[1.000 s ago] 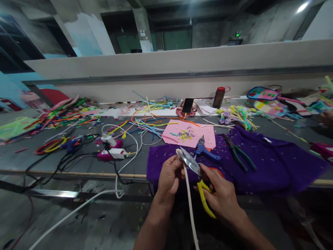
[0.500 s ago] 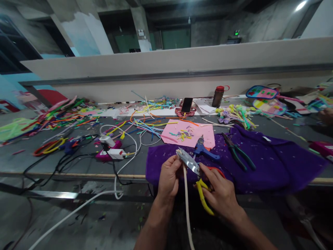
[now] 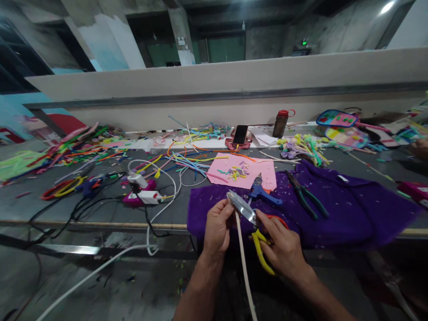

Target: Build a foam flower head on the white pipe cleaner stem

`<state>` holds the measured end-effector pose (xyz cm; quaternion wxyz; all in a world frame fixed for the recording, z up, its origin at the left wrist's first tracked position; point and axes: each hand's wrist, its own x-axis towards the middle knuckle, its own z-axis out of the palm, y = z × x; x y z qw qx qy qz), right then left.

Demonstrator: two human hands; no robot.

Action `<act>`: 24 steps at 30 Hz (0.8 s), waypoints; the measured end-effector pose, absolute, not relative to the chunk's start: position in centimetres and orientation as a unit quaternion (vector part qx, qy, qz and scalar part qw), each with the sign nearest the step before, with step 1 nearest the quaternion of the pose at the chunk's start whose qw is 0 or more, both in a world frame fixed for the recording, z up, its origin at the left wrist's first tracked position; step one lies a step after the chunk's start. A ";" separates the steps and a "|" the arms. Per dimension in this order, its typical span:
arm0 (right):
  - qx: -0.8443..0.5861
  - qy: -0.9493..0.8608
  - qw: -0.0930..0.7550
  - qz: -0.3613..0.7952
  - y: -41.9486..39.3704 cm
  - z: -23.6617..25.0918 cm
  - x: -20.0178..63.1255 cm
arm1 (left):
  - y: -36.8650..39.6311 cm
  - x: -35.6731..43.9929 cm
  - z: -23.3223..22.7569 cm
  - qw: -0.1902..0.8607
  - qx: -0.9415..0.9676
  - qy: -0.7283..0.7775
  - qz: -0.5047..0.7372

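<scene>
Right hand [image 3: 282, 249] clenched round the yellow-handled metal snips [image 3: 249, 223], handles in the palm, steel blades sticking out up and to the left of the grip. Long axis of the snips runs diagonal, lower right to upper left, tips pointing away from the person toward the left hand's fingertips. Left hand [image 3: 217, 227] pinches the top end of a long cream-white flexible tube [image 3: 243, 263] just beside the blade tips; the tube's long axis runs near vertical, free end trailing down between both forearms and out of view at the bottom. Blades look closed or nearly so at the tube end, cannot tell if they bite it.

Under and beyond both hands: purple fabric cloth [image 3: 334, 209] draped over the grey worktable [image 3: 60, 205] edge. On the cloth just past the snips, blue-handled cutters [image 3: 262, 192]; further right, dark green-handled pliers [image 3: 306, 196]. Beyond those, a pink paper sheet [image 3: 240, 174] with small coloured offcuts. Left of the grip, a magenta glue gun [image 3: 137, 196] amid white and black cables. Far back, black phone [image 3: 240, 133] on a stand and a brown bottle with red cap [image 3: 280, 123].
</scene>
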<state>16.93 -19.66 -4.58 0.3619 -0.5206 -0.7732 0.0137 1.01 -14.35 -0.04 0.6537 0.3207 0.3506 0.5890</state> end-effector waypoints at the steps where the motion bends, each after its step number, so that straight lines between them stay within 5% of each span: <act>1: -0.521 -0.774 0.359 0.015 -19.7 -4.6 16.9 | -14.3 1.0 0.0 0.653 0.323 0.351 0.588; 24: -0.534 -0.765 0.359 0.023 -20.1 -3.8 16.7 | -14.5 1.1 -0.7 0.648 0.302 0.339 0.612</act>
